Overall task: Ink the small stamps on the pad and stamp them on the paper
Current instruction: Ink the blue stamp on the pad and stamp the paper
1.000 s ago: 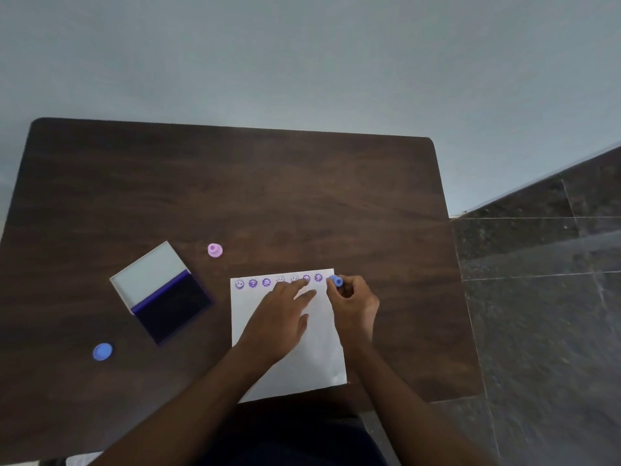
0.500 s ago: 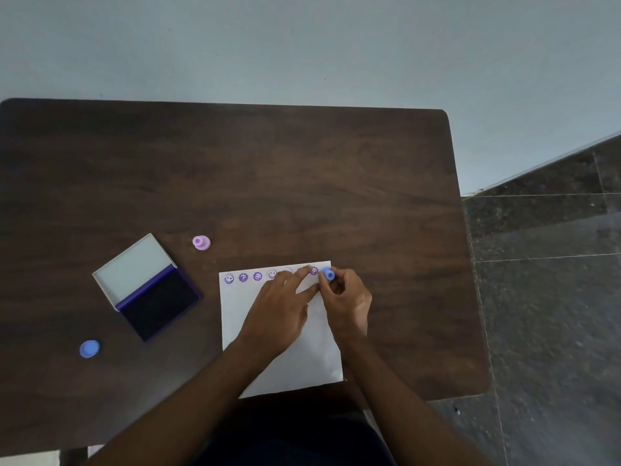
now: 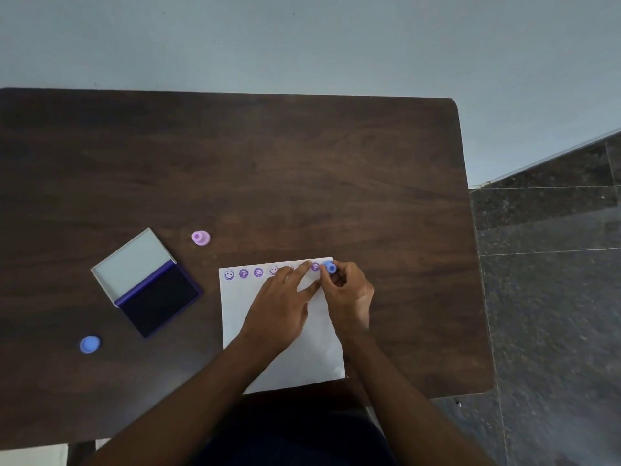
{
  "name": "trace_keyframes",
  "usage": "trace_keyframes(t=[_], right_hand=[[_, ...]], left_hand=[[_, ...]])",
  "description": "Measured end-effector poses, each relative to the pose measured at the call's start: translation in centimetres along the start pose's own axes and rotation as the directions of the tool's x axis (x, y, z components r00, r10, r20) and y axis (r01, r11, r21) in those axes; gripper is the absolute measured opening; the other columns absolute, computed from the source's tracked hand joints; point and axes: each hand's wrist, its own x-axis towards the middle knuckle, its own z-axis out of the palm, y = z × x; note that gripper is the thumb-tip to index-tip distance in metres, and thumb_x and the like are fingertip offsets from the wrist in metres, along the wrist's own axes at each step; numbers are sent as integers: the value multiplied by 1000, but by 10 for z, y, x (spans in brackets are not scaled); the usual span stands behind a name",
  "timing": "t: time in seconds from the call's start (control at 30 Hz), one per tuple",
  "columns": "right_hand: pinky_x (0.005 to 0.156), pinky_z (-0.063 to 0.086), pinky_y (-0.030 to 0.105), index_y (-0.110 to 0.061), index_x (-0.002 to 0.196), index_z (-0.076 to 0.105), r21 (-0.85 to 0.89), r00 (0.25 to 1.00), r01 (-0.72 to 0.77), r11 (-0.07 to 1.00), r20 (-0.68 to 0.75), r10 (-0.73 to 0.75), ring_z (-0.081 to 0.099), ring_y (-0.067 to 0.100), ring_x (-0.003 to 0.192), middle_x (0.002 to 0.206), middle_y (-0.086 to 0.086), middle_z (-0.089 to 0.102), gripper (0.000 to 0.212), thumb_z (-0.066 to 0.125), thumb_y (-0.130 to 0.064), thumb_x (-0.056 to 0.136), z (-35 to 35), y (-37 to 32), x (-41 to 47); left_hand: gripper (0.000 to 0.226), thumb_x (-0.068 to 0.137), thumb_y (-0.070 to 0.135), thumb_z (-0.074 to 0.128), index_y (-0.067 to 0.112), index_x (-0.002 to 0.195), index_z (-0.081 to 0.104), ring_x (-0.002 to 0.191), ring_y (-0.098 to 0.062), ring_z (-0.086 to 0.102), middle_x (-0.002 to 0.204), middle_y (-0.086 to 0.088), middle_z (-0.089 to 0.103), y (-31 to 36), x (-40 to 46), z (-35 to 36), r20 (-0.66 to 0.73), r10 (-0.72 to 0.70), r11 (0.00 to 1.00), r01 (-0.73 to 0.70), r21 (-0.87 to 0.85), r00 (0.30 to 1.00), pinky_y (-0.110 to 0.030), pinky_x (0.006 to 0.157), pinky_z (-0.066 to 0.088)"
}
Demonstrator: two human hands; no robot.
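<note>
A white paper [image 3: 285, 361] lies on the dark table near me, with a row of purple stamped faces [image 3: 243, 273] along its top edge. My right hand [image 3: 347, 290] pinches a small blue stamp [image 3: 330, 267] at the paper's top right corner. My left hand [image 3: 282, 304] rests flat on the paper, fingers spread, covering part of the row. An open ink pad [image 3: 161, 297] with a white lid lies to the left. A pink stamp [image 3: 201, 237] stands above the paper. A blue stamp [image 3: 90, 344] sits at the far left.
The dark wooden table [image 3: 268, 163] ends on the right at a rounded edge, beyond which is dark tiled floor [image 3: 554, 297]. A pale wall lies behind the table.
My right hand has brought the blue stamp from just off the paper's top right corner onto that corner. The left hand stays on the paper. The camera view has shifted slightly.
</note>
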Motion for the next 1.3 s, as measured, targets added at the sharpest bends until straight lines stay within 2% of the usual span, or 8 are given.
trace_keyframes(t=[0.23,0.47,0.73,0.9,1.0,1.3], right_hand=[[56,44,-2,-28,86,59,13,1000,-21,1000,9,20,63,5,62,75,-17,60,15,74,-27,85,1,-1,0],[55,44,-2,-30,83,58,6,1000,-21,1000,18,21,62,4,61,72,-26,55,17,74,-28,86,0,-5,-1],[56,43,-2,-28,85,59,-1,999,-43,999,23,43,61,5,63,75,-19,57,15,73,-28,87,3,-6,-2],[55,45,0,-16,87,66,-27,998,-47,999,47,48,61,7,63,78,-10,63,13,74,-26,86,3,-9,2],[55,43,2,-19,82,63,-54,994,-79,995,72,82,60,7,61,77,-10,63,15,75,-28,84,2,-13,5],[58,41,4,-20,83,60,-95,992,-53,994,106,63,58,7,61,79,-9,62,17,75,-28,84,1,-17,5]], left_hand=[[67,95,40,51,37,151,14,145,-21,21,160,8,14,-1,-1,4,18,0,1000,0,15,1000,-34,117,15],[64,96,39,49,36,150,16,145,-22,20,161,7,12,0,-2,2,26,2,1000,-2,21,1000,-35,118,15],[63,97,40,46,36,151,14,147,-21,17,161,8,9,-1,-3,3,36,-7,1000,6,29,999,-34,118,12],[62,97,39,47,35,151,16,146,-21,17,161,8,10,-2,-2,1,47,-15,1000,14,28,999,-35,118,13],[60,97,40,46,34,150,19,146,-21,18,161,8,12,-2,-1,0,40,-13,999,11,39,999,-34,117,12],[58,97,39,48,33,149,24,146,-23,20,161,6,15,-1,-3,-2,41,-16,999,15,30,999,-36,118,14]])
